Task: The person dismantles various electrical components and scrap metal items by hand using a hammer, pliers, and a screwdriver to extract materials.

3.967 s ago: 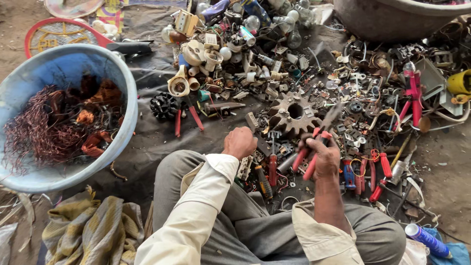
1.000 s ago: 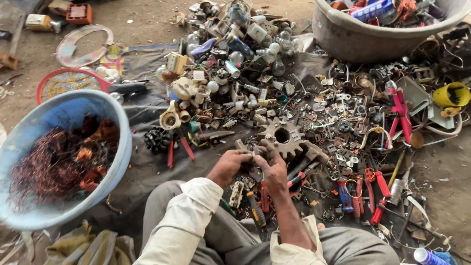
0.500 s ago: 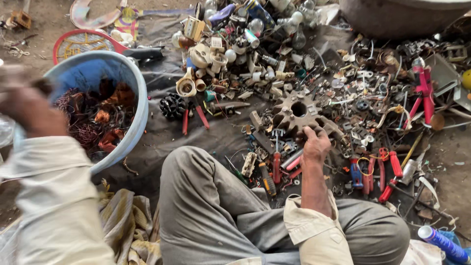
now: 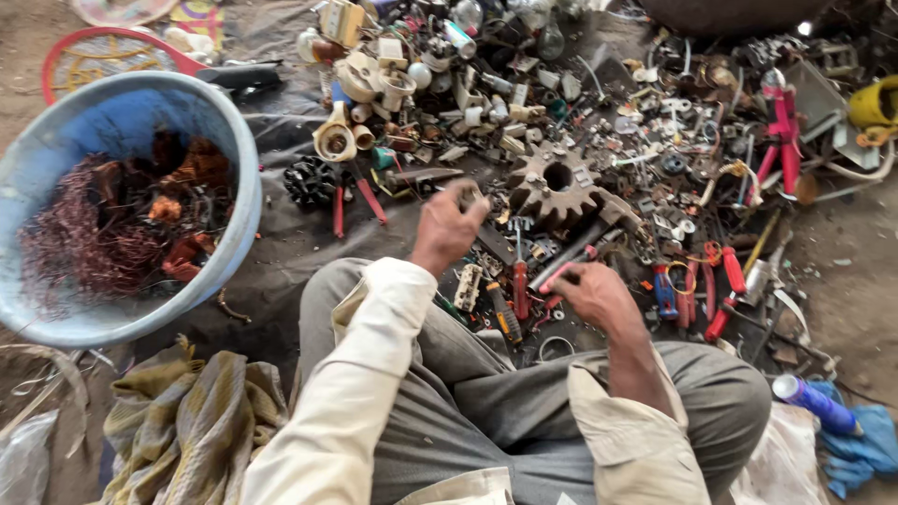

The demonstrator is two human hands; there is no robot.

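Sitting cross-legged over a dark sheet, the person works in a heap of metal scrap. The left hand (image 4: 447, 227) pinches a small grey scrap piece (image 4: 468, 194) between thumb and fingers, just beside one large rusty gear (image 4: 558, 183). The right hand (image 4: 596, 295) lies nearer the lap, fingers curled around a red-handled tool (image 4: 567, 267) that points toward the gear. One blue tub (image 4: 128, 122) of copper wire (image 4: 89, 238) stands well apart to the left.
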